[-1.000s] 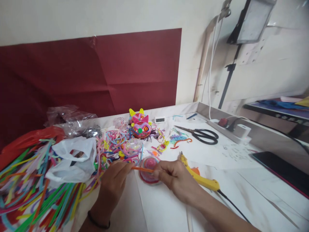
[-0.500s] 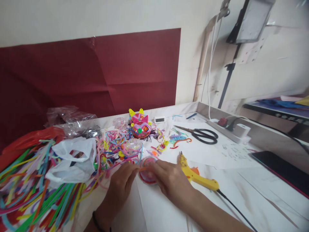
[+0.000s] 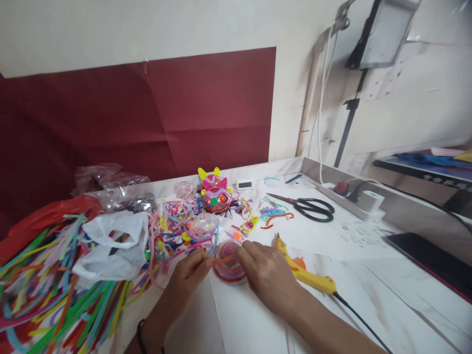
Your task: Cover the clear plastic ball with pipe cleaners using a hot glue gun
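An orange pipe cleaner [image 3: 223, 259] stretches between my two hands. My left hand [image 3: 193, 271] pinches its left end. Fingers of my right hand [image 3: 267, 270] are closed at its other end, which they partly hide. Just beneath it a round disc of coiled pink, red and pale pipe cleaners [image 3: 230, 275] lies on white paper, its right edge covered by my right hand. To the right of that hand rests a yellow glue gun [image 3: 309, 279], its nozzle pointing away from me.
Loose pipe cleaners [image 3: 84, 309] and a white plastic bag [image 3: 114, 246] crowd the left. Behind are colourful finished animal faces [image 3: 216, 196], black-handled scissors [image 3: 313, 209] and a small digital display [image 3: 244, 185]. A phone [image 3: 431, 258] and a power strip [image 3: 357, 204] sit at right.
My hands have moved slightly apart, exposing more of the orange pipe cleaner and the coiled disc. The other things stay where they were, apart from a small camera shift.
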`<state>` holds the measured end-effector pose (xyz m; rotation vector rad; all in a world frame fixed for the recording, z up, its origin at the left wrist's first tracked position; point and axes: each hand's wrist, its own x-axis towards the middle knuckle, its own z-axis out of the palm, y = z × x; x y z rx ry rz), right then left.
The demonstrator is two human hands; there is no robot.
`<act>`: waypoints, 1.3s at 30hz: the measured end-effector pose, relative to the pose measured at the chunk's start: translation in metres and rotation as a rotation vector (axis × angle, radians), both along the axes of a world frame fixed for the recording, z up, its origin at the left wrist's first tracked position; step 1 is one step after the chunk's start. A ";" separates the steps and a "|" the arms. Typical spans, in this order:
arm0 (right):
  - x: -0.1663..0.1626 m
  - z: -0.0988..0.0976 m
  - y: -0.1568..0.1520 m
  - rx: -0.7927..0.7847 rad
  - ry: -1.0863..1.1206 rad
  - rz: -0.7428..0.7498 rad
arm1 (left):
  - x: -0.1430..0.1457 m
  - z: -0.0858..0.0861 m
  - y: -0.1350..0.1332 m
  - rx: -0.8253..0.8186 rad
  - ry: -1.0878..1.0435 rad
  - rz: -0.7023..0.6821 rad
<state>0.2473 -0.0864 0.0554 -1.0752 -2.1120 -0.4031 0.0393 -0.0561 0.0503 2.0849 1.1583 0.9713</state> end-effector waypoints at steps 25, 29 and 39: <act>-0.010 -0.008 -0.008 -0.428 0.042 0.064 | 0.007 -0.009 -0.017 0.416 -0.081 0.077; -0.012 -0.009 -0.009 -0.340 -0.002 0.052 | 0.008 -0.005 -0.020 0.344 -0.189 0.158; -0.011 -0.010 -0.010 -0.263 0.058 0.054 | 0.020 -0.007 -0.006 -0.161 -0.561 0.311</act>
